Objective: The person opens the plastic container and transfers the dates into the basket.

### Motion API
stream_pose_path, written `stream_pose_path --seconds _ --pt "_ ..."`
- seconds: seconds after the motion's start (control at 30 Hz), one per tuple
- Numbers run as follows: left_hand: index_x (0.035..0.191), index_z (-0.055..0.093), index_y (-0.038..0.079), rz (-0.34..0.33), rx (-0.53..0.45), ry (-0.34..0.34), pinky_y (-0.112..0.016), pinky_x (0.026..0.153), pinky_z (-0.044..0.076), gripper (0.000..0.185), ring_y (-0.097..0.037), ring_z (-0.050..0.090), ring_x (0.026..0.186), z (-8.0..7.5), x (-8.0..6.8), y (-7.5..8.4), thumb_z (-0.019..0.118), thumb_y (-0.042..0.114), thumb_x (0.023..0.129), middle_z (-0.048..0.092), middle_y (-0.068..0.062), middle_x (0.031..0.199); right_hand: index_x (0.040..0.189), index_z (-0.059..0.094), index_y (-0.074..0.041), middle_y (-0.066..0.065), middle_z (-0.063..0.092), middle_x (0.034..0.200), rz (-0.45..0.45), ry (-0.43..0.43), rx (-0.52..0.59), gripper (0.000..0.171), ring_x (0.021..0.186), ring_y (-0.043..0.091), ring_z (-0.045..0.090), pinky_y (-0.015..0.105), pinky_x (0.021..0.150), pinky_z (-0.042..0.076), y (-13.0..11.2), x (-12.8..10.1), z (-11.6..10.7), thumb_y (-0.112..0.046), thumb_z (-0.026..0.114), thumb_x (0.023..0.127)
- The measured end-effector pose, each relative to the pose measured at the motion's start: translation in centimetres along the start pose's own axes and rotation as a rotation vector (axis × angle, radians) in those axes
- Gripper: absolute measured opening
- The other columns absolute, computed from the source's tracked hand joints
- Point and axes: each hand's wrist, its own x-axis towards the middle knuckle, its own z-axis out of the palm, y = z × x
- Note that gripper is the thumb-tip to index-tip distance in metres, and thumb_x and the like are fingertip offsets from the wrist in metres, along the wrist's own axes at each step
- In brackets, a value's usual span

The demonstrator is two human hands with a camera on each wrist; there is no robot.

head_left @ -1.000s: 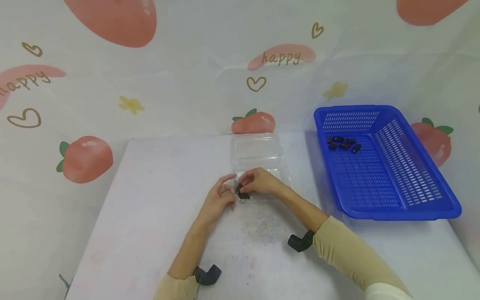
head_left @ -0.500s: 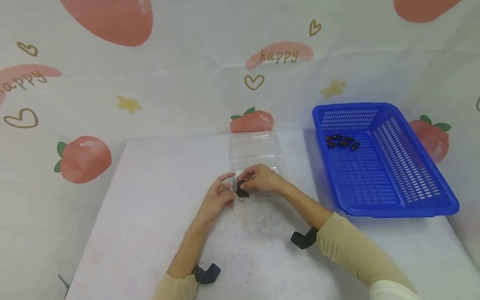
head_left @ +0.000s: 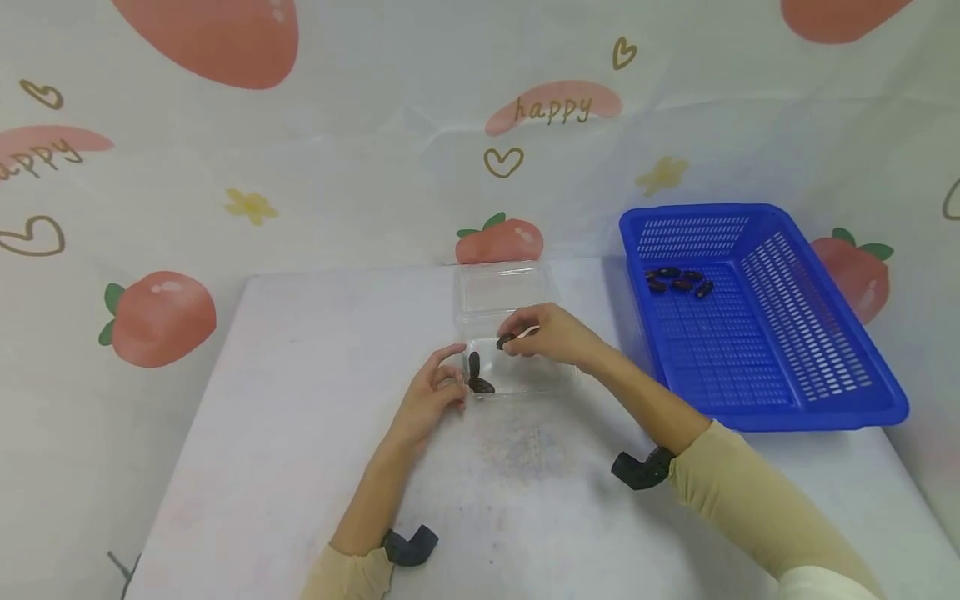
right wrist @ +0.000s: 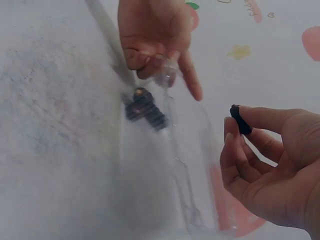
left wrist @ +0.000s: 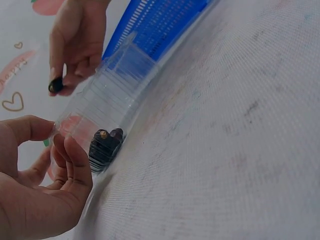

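Head view: the right hand [head_left: 558,333] pinches a dark piece [head_left: 506,342] above the clear container [head_left: 525,379], long axis two-to-eight o'clock. Left wrist: the left hand [left wrist: 42,205], at eight o'clock, pinches the container's rim. Right wrist: the piece points eleven-to-five — probably light, slightly soft, best held mid-body.

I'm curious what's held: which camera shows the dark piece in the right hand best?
The right wrist view: the dark piece shows large and lengthwise, pinched in the right hand. The head view shows it small, partly hidden; the left wrist view shows mainly one rounded end.
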Motion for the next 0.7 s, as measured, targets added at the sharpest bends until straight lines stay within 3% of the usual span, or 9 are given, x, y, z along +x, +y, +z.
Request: stream_pose_path --seconds 0.13,0.37,0.7 --pt "0.142 0.051 0.020 -0.005 0.000 0.000 -0.027 0.068 0.052 0.063 -0.015 0.053 0.078 0.0 -0.1 0.1 0.062 -0.006 0.086 0.050 -0.005 0.096 0.113 0.072 -0.007 0.007 0.069 0.104 0.002 0.026 0.022 0.025 0.099 0.037 0.066 0.048 0.087 0.055 -0.4 -1.1 -1.7 -0.018 0.073 0.090" --pt "0.144 0.049 0.018 -0.006 0.002 -0.011 -0.026 0.068 0.052 0.063 -0.016 0.053 0.077 -0.1 -0.1 0.1 0.062 -0.005 0.086 0.050 -0.004 0.095 0.116 0.069 -0.008 0.012 0.069 0.106 -0.014 0.075 0.026 0.028 0.094 0.024 0.068 0.040 0.089 0.056 -0.8 -2.8 -5.5 -0.028 0.066 0.096" --pt "0.145 0.047 0.017 -0.002 0.002 -0.023 -0.026 0.068 0.052 0.063 -0.016 0.053 0.077 -0.1 -0.1 0.2 0.062 -0.005 0.087 0.049 -0.004 0.095 0.126 0.065 -0.009 0.010 0.067 0.119 0.068 0.190 -0.029 0.036 0.101 0.020 0.066 0.039 0.094 0.053 -1.6 -5.3 -10.7 -0.032 0.062 0.098"
